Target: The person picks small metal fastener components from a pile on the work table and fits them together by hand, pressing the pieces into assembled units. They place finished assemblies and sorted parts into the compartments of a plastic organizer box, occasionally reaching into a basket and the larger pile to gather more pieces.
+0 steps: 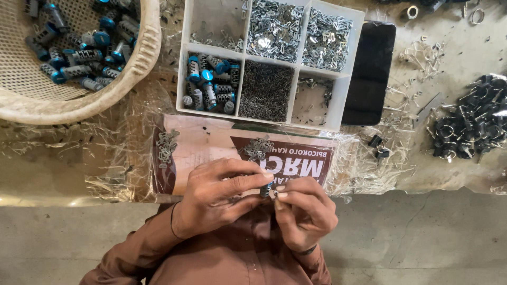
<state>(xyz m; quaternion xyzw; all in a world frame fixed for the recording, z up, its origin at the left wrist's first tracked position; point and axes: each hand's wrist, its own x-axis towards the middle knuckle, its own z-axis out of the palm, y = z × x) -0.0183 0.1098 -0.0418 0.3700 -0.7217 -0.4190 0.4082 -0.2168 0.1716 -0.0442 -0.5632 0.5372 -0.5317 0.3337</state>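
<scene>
in the head view we see our left hand (219, 198) and right hand (303, 211) meeting just in front of our chest, over a printed packet (211, 142) that lies on the table (459, 47); the left grip is pinched nearly shut, thumb and fingers closed on a small lock cylinder (265, 189) with a blue end, and the right grip is closed down too, its fingertips (280, 194) pressing a tiny metal piece against the cylinder's end, though the piece is too small to make out. we judge the step in hand to be fitting a small part into the cylinder, and the next move would call for steady fingertip pressure and keeping the cylinder from turning. beyond the hands stands a white compartment tray (343, 79), one cell holding more blue-capped cylinders (208, 84), others holding small metal clips (274, 29) and dark pins (265, 89); a dark phone (369, 74) lies just beside it, a woven basket (142, 58) of cylinders sits far left, and a heap of black parts (470, 121) far right
</scene>
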